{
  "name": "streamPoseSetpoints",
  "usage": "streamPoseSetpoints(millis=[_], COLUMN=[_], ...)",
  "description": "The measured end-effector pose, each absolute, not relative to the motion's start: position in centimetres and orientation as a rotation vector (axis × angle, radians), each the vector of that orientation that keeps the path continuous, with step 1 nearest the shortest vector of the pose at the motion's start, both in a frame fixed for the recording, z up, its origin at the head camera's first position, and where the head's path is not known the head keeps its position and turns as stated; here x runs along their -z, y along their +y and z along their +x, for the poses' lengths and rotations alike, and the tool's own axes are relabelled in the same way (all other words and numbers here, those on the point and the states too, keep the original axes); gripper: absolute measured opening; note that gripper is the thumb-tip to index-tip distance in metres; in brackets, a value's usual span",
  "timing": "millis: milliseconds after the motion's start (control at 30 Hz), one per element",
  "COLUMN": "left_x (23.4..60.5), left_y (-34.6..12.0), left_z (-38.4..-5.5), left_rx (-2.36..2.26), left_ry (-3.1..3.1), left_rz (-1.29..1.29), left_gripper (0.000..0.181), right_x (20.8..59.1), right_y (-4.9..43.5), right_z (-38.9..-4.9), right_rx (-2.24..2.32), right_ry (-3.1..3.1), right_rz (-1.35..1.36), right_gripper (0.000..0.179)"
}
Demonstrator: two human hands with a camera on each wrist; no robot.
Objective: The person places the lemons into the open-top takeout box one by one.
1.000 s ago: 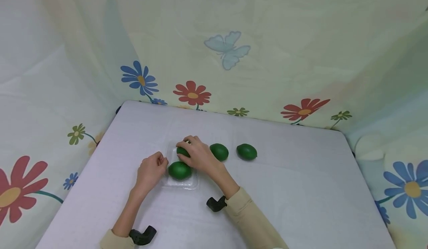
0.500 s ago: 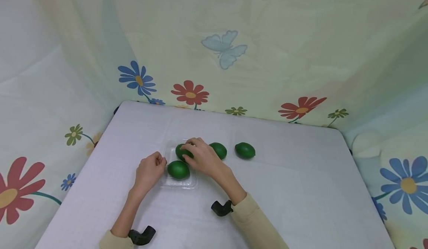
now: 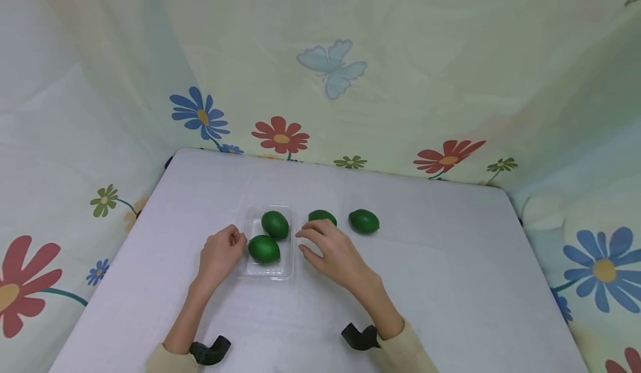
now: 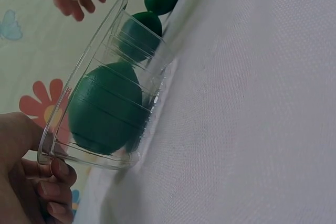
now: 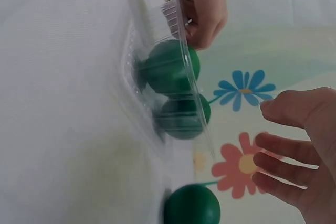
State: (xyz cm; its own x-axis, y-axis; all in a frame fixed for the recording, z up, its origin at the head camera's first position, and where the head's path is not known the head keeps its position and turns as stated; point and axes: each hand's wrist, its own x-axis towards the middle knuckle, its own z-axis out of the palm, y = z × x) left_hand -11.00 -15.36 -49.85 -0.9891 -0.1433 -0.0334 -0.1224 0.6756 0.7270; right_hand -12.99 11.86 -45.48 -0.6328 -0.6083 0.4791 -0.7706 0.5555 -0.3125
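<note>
A clear plastic tray [image 3: 280, 270] stands on the table with two green limes in it, the nearer lime [image 3: 264, 249] and the farther lime [image 3: 275, 225], side by side. My left hand [image 3: 220, 253] pinches the tray's left rim between thumb and curled fingers, plain in the left wrist view [image 4: 50, 182]. To the right of the tray my right hand [image 3: 335, 250] hovers with spread, slightly bent fingers and nothing in them. It partly covers a third lime [image 3: 322, 216] on the table. Another lime [image 3: 364, 221] lies farther right.
The table [image 3: 450, 284] has a white cloth over it. Behind it and at both sides hangs a pale curtain [image 3: 400, 83] printed with flowers and a butterfly. A black wrist device [image 3: 360, 337] sits on each forearm.
My right hand has let go of the farther lime, which now lies in the tray, and has moved right toward the loose limes. The left hand stays at the tray's rim.
</note>
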Motion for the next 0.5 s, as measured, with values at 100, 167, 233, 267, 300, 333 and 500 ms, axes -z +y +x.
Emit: streamPoseSetpoints(millis=[100, 167, 233, 267, 300, 333, 500], left_x=[49.8, 49.7, 49.7, 49.6, 49.6, 49.6, 49.6], left_y=[-15.5, -15.5, -15.6, -15.6, -15.6, -15.6, -15.5], left_z=[-11.1, -11.1, -11.1, -11.0, -11.0, -11.0, -11.0], left_rx=[1.24, 1.241, 1.242, 1.24, 1.241, 1.241, 1.252], left_ry=[-2.848, -2.844, -2.84, -2.84, -2.84, -2.842, -2.851], left_rz=[0.223, 0.218, 0.218, 0.22, 0.221, 0.221, 0.222], left_gripper=[0.021, 0.021, 0.021, 0.021, 0.021, 0.021, 0.021], right_x=[45.2, 45.3, 45.5, 45.7, 45.9, 46.1, 47.3], right_y=[13.2, 14.0, 14.6, 14.8, 15.0, 15.1, 15.1], right_z=[-12.3, -12.3, -12.6, -12.9, -13.2, -13.6, -15.7], right_rx=[-0.726, -0.725, -0.716, -0.713, -0.705, -0.694, -0.615], right_ry=[-2.47, -2.47, -2.482, -2.493, -2.507, -2.523, -2.624], right_rz=[1.104, 1.08, 1.049, 1.031, 1.013, 0.995, 0.939], right_gripper=[0.027, 0.028, 0.029, 0.03, 0.031, 0.033, 0.042])
